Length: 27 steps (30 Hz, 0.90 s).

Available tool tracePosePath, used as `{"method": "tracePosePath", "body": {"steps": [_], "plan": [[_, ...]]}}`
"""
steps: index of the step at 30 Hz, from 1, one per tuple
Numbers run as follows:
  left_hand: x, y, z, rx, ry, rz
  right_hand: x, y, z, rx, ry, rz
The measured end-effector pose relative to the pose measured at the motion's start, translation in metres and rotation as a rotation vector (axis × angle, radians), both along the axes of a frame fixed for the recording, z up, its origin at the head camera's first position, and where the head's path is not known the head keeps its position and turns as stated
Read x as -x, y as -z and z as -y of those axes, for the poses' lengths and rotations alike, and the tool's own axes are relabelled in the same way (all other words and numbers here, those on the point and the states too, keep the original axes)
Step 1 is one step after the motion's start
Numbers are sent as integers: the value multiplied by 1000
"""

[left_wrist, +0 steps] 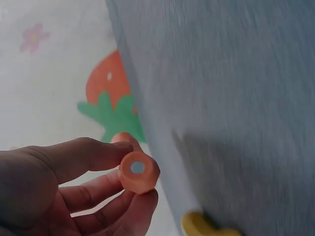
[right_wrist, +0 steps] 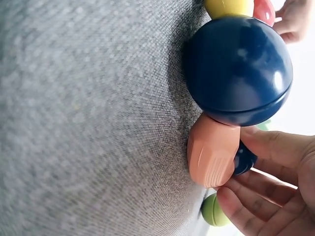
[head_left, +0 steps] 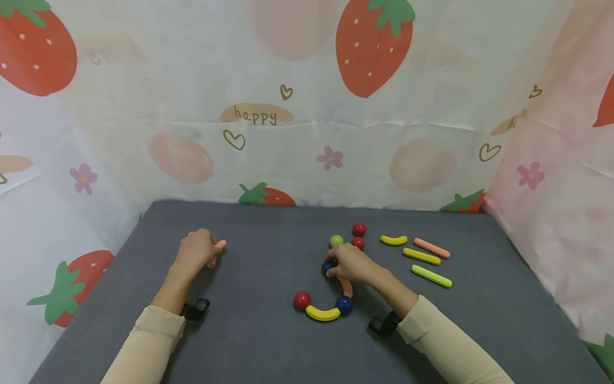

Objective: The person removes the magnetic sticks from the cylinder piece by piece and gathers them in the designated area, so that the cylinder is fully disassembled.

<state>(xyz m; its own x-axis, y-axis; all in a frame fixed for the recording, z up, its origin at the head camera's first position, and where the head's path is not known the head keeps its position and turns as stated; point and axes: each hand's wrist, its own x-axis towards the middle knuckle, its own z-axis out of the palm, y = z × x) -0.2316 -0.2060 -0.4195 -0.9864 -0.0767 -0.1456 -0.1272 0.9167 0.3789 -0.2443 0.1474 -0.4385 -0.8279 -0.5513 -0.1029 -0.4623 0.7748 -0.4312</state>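
My left hand (head_left: 198, 249) pinches a curved orange magnetic rod (left_wrist: 140, 172) between thumb and fingers above the left side of the table; a pale round spot shows on the rod's end. With its thumb and fingers, my right hand (head_left: 354, 262) grips a dark blue ball (head_left: 328, 268), partly hidden by the fingers. From there a chain curves round: a curved orange rod (head_left: 346, 288), a second blue ball (right_wrist: 238, 71), a curved yellow rod (head_left: 322, 313) and a red ball (head_left: 302, 300). Just beyond my right hand sits a green ball (head_left: 336, 241).
Two red balls (head_left: 358, 230) stand behind the right hand. To the right lie a curved yellow rod (head_left: 394, 240), a straight orange rod (head_left: 431, 248), a straight yellow rod (head_left: 421, 256) and a straight green rod (head_left: 431, 276). A strawberry-print curtain (head_left: 307, 80) borders the grey table (head_left: 240, 341).
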Motion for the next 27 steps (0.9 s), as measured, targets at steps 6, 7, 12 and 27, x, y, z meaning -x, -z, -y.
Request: {"method": "tracePosePath", "body": {"steps": [6,7,12,27], "plan": [[-5,1,23,12,-29,0,1,-1,0,-2,4,11],[-6,2,25,13,-33,2,1,-1,0,-2,4,12],[-10,4,30,25,-42,6,1,-1,0,-1,4,17],[-11,12,26,57,-37,-18,0,-1,1,0,23,27]]}}
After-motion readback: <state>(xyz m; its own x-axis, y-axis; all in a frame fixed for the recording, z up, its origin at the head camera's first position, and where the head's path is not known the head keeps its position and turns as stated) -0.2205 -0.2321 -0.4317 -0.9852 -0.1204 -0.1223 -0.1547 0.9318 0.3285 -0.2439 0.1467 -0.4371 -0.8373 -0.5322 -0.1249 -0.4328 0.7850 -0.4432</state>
